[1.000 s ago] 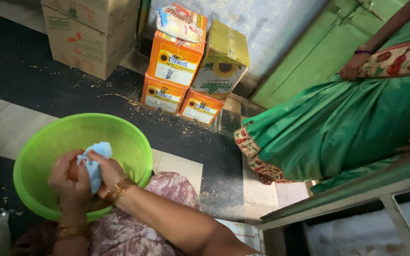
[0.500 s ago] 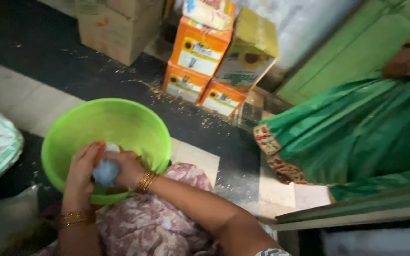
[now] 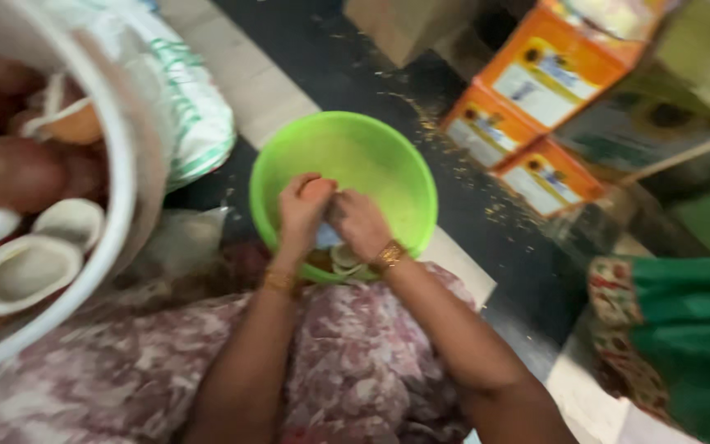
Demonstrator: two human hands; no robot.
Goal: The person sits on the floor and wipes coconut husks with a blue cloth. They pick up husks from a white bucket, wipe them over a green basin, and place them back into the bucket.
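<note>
Both hands over near rim of green plastic basin (image 3: 347, 156) on floor. Left hand (image 3: 301, 210) wrapped round small orange-brown obj (image 3: 318, 188); right hand (image 3: 359, 222) curled beside, touching, contents blurred. Pale husked coconut halves (image 3: 22, 267) in white tub (image 3: 121, 164) far left.

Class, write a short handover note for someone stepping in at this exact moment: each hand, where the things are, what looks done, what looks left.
Left hand: over the green bowl, closed round a small orange-brown piece.
Right hand: beside the left, fingers against the same piece; the blur hides the grip.
Pale pieces lie in the bowl beneath the hands.
White tub to the left holds coconut halves, white flesh up, and brown whole ones.
Orange cartons stand beyond the bowl.
Done: a few pieces in the bowl. Left: the piece in hand; the tub looks full.
</note>
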